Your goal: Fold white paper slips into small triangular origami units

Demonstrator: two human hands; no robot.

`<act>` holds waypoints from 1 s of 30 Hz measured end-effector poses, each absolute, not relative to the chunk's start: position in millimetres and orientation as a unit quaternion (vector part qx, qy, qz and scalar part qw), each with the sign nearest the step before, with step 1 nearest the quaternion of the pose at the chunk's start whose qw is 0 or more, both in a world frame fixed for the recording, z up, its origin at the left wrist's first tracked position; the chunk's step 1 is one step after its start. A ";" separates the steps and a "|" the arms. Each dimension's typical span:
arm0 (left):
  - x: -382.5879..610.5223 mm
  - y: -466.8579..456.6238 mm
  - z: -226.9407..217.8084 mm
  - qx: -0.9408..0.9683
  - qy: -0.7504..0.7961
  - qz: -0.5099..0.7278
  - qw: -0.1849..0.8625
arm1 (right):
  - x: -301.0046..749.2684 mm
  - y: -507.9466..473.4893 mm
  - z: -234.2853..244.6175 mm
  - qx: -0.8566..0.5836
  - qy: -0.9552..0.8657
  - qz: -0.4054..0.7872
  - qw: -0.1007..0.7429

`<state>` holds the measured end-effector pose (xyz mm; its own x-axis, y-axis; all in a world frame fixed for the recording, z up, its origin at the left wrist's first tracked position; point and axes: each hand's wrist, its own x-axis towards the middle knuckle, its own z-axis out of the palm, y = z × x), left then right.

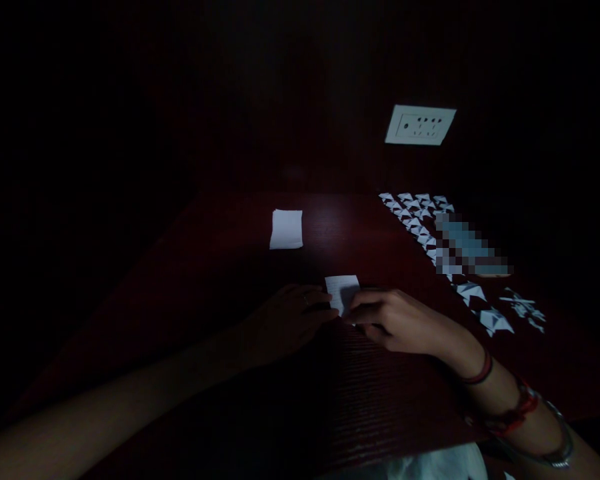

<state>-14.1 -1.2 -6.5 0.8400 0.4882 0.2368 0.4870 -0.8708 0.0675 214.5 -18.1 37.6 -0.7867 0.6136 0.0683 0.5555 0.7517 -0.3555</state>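
Note:
A small sheet of white paper [341,287] with faint lines lies on the dark red table between my hands. My right hand [397,319] is closed at its lower right edge, thumb and fingers pinching there. From the left, my left hand [293,317] reaches to the sheet's left edge; its fingers are stretched out and the fingertips touch the paper. This hand is in deep shadow, with a ring on one finger. Farther back rests a stack of white paper squares [287,229].
Folded white paper pieces [419,230] stand in rows along the right side, with larger-looking ones [495,321] nearer me. Beside them lie a blurred-out flat object [467,243] and a pile of thin white scraps [524,309]. A wall socket [421,125] is above the table [220,240].

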 end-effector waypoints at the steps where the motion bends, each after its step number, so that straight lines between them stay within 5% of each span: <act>1: -14.2 -1.0 -7.0 0.959 0.254 0.128 0.005 | 215.4 -17.7 37.3 -0.311 -0.932 0.162 0.091; 23: -14.5 0.9 -7.6 0.958 0.258 0.124 0.025 | 223.8 -13.8 40.8 -0.285 -0.936 0.196 0.067; 30: -15.6 2.0 -15.6 0.959 0.243 0.145 0.014 | 230.6 -0.6 33.9 -0.410 -0.853 0.178 0.270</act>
<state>-15.6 2.0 -15.6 0.8396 0.4707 0.2712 0.4624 -0.8812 0.0983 230.6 -0.6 33.9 -0.5178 0.7959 0.3139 0.6040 0.5999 -0.5247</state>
